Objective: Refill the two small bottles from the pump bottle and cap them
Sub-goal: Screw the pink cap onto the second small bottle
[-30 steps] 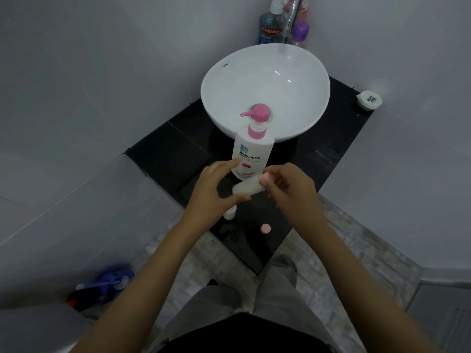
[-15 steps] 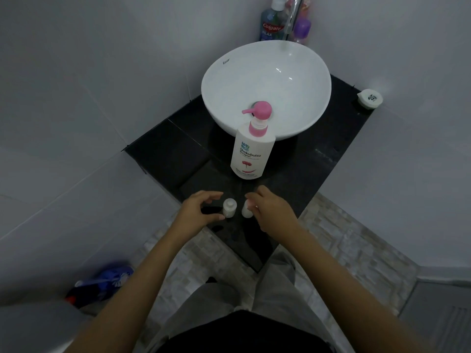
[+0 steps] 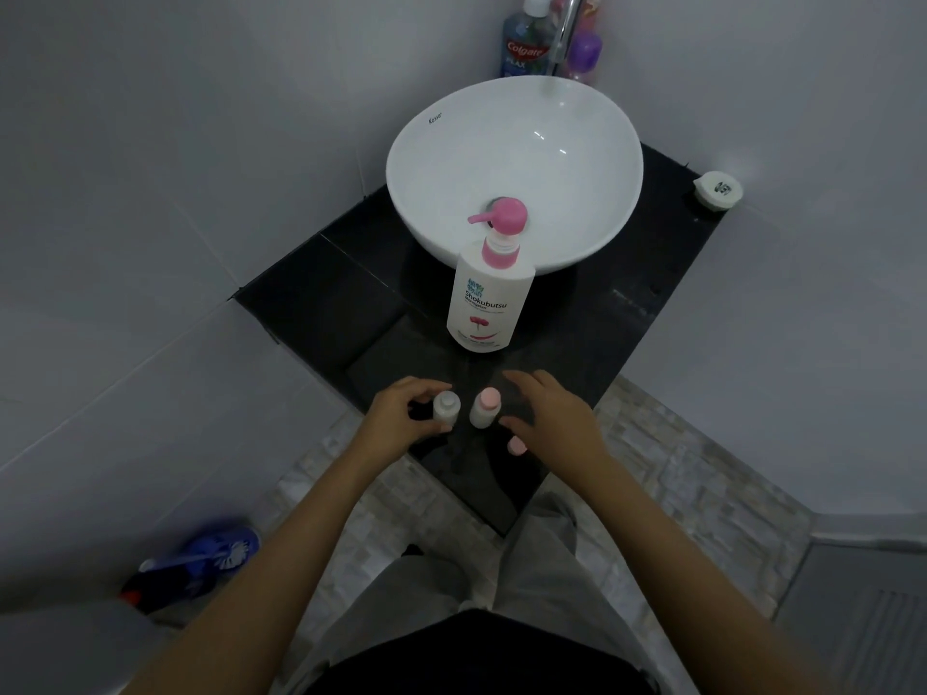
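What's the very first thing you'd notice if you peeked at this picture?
The big white sink bowl on the black counter, with the pink-topped pump bottle standing right in front of it. Nearer, two small bottles stand side by side between the hands: the left one uncapped, the right one wearing a pink cap.

A white vessel basin (image 3: 514, 168) marked with small dark lettering near its rim sits on a black stone counter (image 3: 321, 298) set into a corner of pale walls, with a chrome tap (image 3: 564, 32) rising behind it. Behind the basin stand a blue Colgate mouthwash bottle (image 3: 524, 45) and a purple-capped bottle (image 3: 584, 52), and a small round white container (image 3: 718, 189) rests on the counter's far right corner. Down on the grey stone-patterned floor (image 3: 677, 474), at the lower left, lies a blue brush (image 3: 220, 549) next to something red and black that is too blurred to tell.
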The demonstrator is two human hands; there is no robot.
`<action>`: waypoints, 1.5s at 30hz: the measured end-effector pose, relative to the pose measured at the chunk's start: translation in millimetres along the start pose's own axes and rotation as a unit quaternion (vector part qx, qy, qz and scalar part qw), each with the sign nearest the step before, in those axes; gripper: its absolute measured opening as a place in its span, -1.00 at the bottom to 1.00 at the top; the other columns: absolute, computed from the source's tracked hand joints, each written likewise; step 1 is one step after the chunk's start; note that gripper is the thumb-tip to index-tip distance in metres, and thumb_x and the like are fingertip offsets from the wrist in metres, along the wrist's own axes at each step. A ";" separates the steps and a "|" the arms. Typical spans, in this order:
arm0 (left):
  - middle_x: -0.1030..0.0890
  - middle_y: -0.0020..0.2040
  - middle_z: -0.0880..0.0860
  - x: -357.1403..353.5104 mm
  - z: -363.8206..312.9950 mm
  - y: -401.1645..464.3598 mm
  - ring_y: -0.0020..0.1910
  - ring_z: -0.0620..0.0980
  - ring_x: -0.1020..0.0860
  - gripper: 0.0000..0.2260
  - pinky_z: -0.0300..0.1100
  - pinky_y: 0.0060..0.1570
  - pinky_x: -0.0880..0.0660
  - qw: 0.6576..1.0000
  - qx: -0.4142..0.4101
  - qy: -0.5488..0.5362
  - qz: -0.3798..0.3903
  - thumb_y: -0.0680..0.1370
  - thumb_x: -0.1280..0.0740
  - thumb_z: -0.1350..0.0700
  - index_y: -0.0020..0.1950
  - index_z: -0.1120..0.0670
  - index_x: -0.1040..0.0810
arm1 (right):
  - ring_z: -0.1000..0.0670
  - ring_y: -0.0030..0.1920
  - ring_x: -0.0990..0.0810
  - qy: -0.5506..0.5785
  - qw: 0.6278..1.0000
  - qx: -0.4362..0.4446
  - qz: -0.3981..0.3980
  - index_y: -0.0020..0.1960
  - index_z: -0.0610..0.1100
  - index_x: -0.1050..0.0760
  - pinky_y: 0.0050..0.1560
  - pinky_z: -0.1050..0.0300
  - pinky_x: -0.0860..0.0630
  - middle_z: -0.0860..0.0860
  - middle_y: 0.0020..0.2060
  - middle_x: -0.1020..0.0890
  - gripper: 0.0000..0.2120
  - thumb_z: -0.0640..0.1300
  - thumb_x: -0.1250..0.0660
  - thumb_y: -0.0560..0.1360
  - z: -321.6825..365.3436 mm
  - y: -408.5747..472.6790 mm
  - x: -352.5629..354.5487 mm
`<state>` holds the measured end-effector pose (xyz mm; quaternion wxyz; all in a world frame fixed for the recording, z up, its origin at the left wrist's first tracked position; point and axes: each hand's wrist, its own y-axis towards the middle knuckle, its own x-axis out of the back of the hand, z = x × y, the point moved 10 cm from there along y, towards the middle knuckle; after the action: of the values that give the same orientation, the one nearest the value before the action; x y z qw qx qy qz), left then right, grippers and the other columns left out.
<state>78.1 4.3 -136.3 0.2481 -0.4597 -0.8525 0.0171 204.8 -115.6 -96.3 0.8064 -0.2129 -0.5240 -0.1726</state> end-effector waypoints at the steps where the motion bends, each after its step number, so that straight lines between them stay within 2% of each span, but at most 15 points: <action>1: -0.58 0.06 0.06 -1.2 -0.6 1.0 0.05 -0.05 -0.54 -0.58 -0.41 0.06 -0.41 1.000 -0.001 -0.001 0.003 0.32 -0.52 0.29 0.16 0.11 -0.60 | -0.04 0.09 -0.55 0.007 1.000 -0.012 0.004 0.43 -0.02 -0.30 -0.03 0.10 -0.51 -0.04 0.18 -0.49 -0.44 0.01 -0.36 0.48 -5.8 -2.3 -1.5; 7: -0.58 0.04 -0.01 -0.4 -0.9 2.9 0.01 -0.26 -0.52 -0.67 -0.56 0.00 -0.38 1.000 -0.004 -0.020 0.006 0.37 -0.48 0.28 0.06 0.01 -0.59 | -0.02 0.07 -0.56 0.016 0.996 -0.056 0.061 0.35 -0.04 -0.39 -0.04 0.16 -0.49 -0.01 0.19 -0.48 -0.51 0.08 -0.34 0.48 -26.9 -14.0 -25.7; 11: -0.60 0.10 -0.03 14.2 -8.8 -0.6 0.10 -0.12 -0.56 -0.68 -0.34 0.14 -0.44 0.998 -0.016 -0.051 -0.018 0.40 -0.46 0.26 0.10 0.00 -0.58 | -0.05 0.09 -0.56 -0.015 0.993 -0.061 0.100 0.32 -0.04 -0.40 -0.02 0.08 -0.54 -0.02 0.20 -0.46 -0.53 0.12 -0.33 0.48 -28.1 -18.1 -41.9; 14: -0.59 0.15 0.03 28.6 -19.0 -4.1 0.15 -0.06 -0.55 -0.66 -0.19 0.21 -0.46 0.997 -0.024 -0.068 -0.034 0.42 -0.44 0.27 0.18 0.07 -0.56 | -0.08 0.09 -0.56 -0.041 0.989 -0.062 0.125 0.30 -0.07 -0.39 -0.06 0.11 -0.49 -0.05 0.20 -0.46 -0.57 0.06 -0.33 0.49 -27.7 -17.5 -52.8; 17: -0.56 0.19 0.02 41.5 -32.7 -9.9 0.14 -0.16 -0.54 -0.64 -0.30 0.17 -0.46 0.994 -0.035 -0.089 -0.047 0.45 -0.40 0.27 0.23 0.08 -0.53 | -0.10 0.02 -0.56 -0.026 0.990 -0.063 0.119 0.19 -0.13 -0.45 -0.16 0.13 -0.40 -0.09 0.12 -0.50 -0.71 -0.03 -0.29 0.53 -27.3 -15.9 -57.2; 20: -0.54 0.18 -0.04 48.4 -45.8 -15.4 0.06 -0.34 -0.54 -0.62 -0.46 0.00 -0.48 0.991 -0.043 -0.118 -0.054 0.47 -0.37 0.29 0.29 0.13 -0.49 | -0.11 -0.03 -0.55 -0.003 0.990 -0.074 0.123 0.07 -0.19 -0.49 -0.15 0.12 -0.41 -0.12 0.05 -0.52 -0.81 -0.10 -0.26 0.54 -28.0 -13.7 -59.7; 22: -0.52 0.15 -0.12 48.5 -52.1 -17.8 0.01 -0.44 -0.53 -0.61 -0.54 -0.11 -0.46 0.988 -0.045 -0.140 -0.050 0.49 -0.34 0.30 0.31 0.11 -0.46 | -0.10 -0.02 -0.55 0.022 0.988 -0.089 0.122 0.05 -0.22 -0.52 -0.07 0.09 -0.46 -0.13 0.04 -0.53 -0.82 -0.13 -0.24 0.55 -29.9 -11.3 -57.2; 25: -0.49 0.11 -0.23 47.7 -60.9 -19.5 -0.02 -0.50 -0.50 -0.60 -0.57 -0.16 -0.44 0.986 -0.046 -0.152 -0.043 0.52 -0.32 0.26 0.34 0.04 -0.43 | -0.08 0.00 -0.55 0.079 0.987 -0.115 0.083 0.07 -0.22 -0.55 -0.01 0.10 -0.46 -0.13 0.02 -0.54 -0.81 -0.16 -0.24 0.55 -34.0 -5.9 -34.5; 27: -0.53 0.06 -0.27 48.0 -66.8 -20.2 -0.02 -0.48 -0.52 -0.62 -0.55 -0.16 -0.46 0.984 -0.045 -0.165 -0.045 0.51 -0.33 0.24 0.30 -0.02 -0.44 | 0.01 -0.07 -0.55 0.160 0.978 -0.133 0.020 0.13 -0.17 -0.56 -0.07 0.18 -0.46 -0.06 -0.03 -0.58 -0.80 -0.15 -0.31 0.53 -34.7 -3.1 -3.0; 29: -0.61 -0.02 -0.26 48.4 -72.0 -20.7 -0.02 -0.37 -0.57 -0.68 -0.48 -0.15 -0.49 0.979 -0.042 -0.191 -0.048 0.50 -0.35 0.23 0.19 -0.06 -0.45 | 0.08 -0.18 -0.59 0.299 0.941 -0.154 -0.024 0.13 -0.09 -0.55 -0.20 0.27 -0.46 0.05 -0.12 -0.62 -0.77 -0.14 -0.39 0.48 -30.8 -4.5 31.5; 31: -0.63 -0.03 -0.29 46.9 -79.6 -21.1 -0.02 -0.31 -0.59 -0.74 -0.45 -0.14 -0.51 0.975 -0.046 -0.213 -0.041 0.50 -0.35 0.22 0.12 -0.06 -0.46 | 0.13 -0.27 -0.64 0.413 0.901 -0.117 -0.060 0.02 0.00 -0.58 -0.33 0.31 -0.49 0.08 -0.23 -0.67 -0.82 -0.17 -0.43 0.43 -13.7 -4.7 71.7; 34: -0.62 0.00 -0.27 40.0 -96.6 -23.6 0.02 -0.22 -0.60 -0.76 -0.40 -0.10 -0.53 0.973 -0.063 -0.220 -0.011 0.46 -0.35 0.06 0.11 -0.12 -0.49 | 0.09 -0.24 -0.65 0.473 0.877 -0.022 -0.083 0.01 0.02 -0.62 -0.34 0.35 -0.51 0.07 -0.19 -0.71 -0.79 -0.18 -0.46 0.40 20.0 -6.3 123.0; 37: -0.60 0.03 -0.23 32.8 -109.8 -26.9 0.06 -0.13 -0.58 -0.73 -0.28 0.02 -0.55 0.972 -0.077 -0.221 0.018 0.44 -0.32 -0.02 0.14 -0.16 -0.51 | 0.02 -0.18 -0.64 0.422 0.903 0.021 -0.078 0.11 -0.08 -0.62 -0.25 0.36 -0.51 0.02 -0.13 -0.70 -0.73 -0.20 -0.45 0.41 41.9 -6.7 141.8; 42: -0.57 0.00 -0.31 30.0 -128.6 -32.4 0.02 -0.32 -0.53 -0.74 -0.44 -0.01 -0.47 0.976 -0.114 -0.184 0.040 0.52 -0.27 0.08 0.20 -0.04 -0.50 | 0.14 -0.15 -0.60 0.332 0.939 0.064 -0.062 0.11 -0.06 -0.61 -0.08 0.33 -0.55 0.08 -0.07 -0.66 -0.76 -0.17 -0.43 0.44 61.4 -7.7 142.8; 45: -0.57 0.07 -0.21 31.7 -129.1 -33.3 0.05 -0.31 -0.52 -0.74 -0.45 0.00 -0.46 0.978 -0.117 -0.168 0.034 0.55 -0.26 0.16 0.24 0.03 -0.50 | 0.14 -0.15 -0.60 0.318 0.944 0.078 -0.046 0.08 0.01 -0.59 -0.10 0.37 -0.54 0.12 -0.09 -0.65 -0.77 -0.15 -0.42 0.44 63.1 -7.4 142.5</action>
<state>94.5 -15.5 -1.6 0.0449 -0.5048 -0.8620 0.0023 208.1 -96.7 58.5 0.9364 -0.0590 -0.2611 -0.2270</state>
